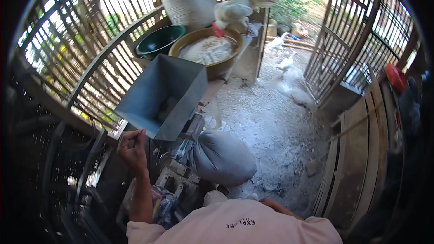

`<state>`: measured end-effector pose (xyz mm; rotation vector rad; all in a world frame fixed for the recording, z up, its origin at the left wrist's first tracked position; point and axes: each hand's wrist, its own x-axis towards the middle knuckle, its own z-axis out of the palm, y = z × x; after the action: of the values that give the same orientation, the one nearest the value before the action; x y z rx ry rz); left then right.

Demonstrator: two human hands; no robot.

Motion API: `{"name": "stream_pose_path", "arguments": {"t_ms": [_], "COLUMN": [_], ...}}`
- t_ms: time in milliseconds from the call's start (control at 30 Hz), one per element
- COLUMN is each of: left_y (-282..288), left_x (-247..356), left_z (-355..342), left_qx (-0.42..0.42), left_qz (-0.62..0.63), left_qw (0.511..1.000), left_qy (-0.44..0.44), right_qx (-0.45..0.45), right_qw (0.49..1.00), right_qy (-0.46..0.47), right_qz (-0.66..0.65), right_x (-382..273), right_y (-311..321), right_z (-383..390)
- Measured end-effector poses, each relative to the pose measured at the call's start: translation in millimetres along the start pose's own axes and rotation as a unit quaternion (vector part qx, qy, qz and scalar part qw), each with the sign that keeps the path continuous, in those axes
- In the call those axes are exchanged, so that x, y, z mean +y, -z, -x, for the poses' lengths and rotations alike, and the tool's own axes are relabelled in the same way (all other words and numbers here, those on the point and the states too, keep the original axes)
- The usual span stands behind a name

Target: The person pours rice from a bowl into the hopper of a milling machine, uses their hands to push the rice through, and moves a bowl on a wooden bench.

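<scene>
My left hand point(132, 150) is raised beside the near left corner of a grey sheet-metal hopper point(187, 106). Its fingers are curled in; whether they grip anything is hidden. The hopper gapes upward, with a dark opening at its bottom, above a machine point(174, 178) partly covered by clear plastic. Against the machine's right side rests a stuffed grey cloth sack point(224, 158), gathered at its upper left. My right forearm point(285, 208) reaches inward in front of my pink shirt point(239, 226), which hides most of that hand.
A white chicken point(233, 12) pecks in a yellow-brown basin point(221, 69) of pale material, beside a green basin point(156, 47) and a tall white sack point(185, 0). White birds point(285, 63) stand near the open slatted gate point(337, 40). Wooden boards point(357, 153) lean at right.
</scene>
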<state>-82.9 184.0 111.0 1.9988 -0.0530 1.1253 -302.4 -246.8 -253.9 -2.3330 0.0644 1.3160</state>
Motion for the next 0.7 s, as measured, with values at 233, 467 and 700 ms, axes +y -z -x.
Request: {"name": "stream_pose_path", "arguments": {"t_ms": [233,467,700], "left_y": [-14.6,-37.4,-38.8], "left_x": [8.5,-14.6,-15.0], "left_z": [-23.4,-41.8,-35.5], "left_qx": [0.028,-0.042,0.023], "left_qz": [-0.055,-0.022,0.011], "left_qw": [0.994,0.997,0.999], "left_qy": [-0.094,0.061,-0.045], "right_qx": [0.449,0.472,0.413], "right_qw": [0.865,0.612,0.746], "right_qy": [0.215,0.631,0.436], "right_qz": [-0.064,-0.064,0.286], "right_x": [-150.1,-464.3,-674.5], "right_y": [235.9,429.1,550.4], "right_z": [-1.6,118.4,-46.1]}}
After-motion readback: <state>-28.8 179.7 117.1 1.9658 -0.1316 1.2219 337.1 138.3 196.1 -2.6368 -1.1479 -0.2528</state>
